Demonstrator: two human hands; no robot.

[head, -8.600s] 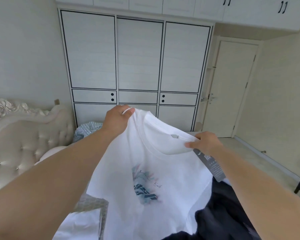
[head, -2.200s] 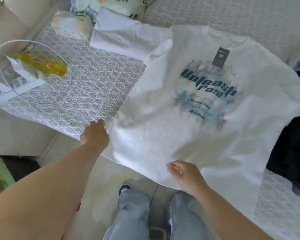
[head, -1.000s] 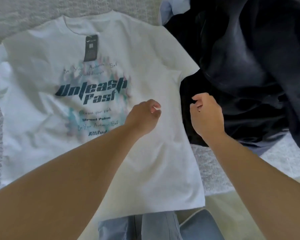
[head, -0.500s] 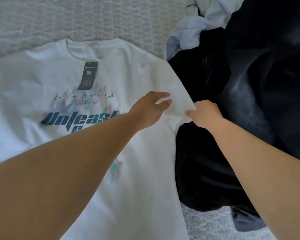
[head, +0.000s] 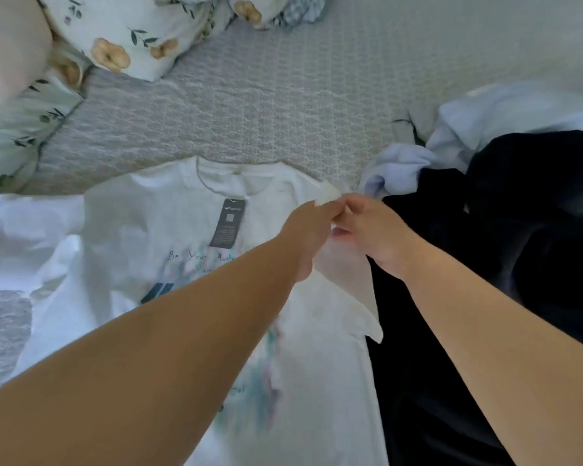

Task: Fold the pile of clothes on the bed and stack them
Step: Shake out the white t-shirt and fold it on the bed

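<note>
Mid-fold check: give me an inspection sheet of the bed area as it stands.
Surface: grey quilted bedspread.
Job's things: white printed T-shirt lies face up, black hang tag on its chest; dark garment pile and pale blue garment lie unfolded beside it.
Clutter: floral pillow.
Hands: left hand and right hand both pinch the shirt's raised sleeve.
Cables: nothing seen.
Surroundings: nothing seen beyond the bed.

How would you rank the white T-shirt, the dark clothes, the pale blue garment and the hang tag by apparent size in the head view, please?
1. white T-shirt
2. dark clothes, close to the shirt in apparent size and partly cut off by the frame, so that order is unsure
3. pale blue garment
4. hang tag
</note>
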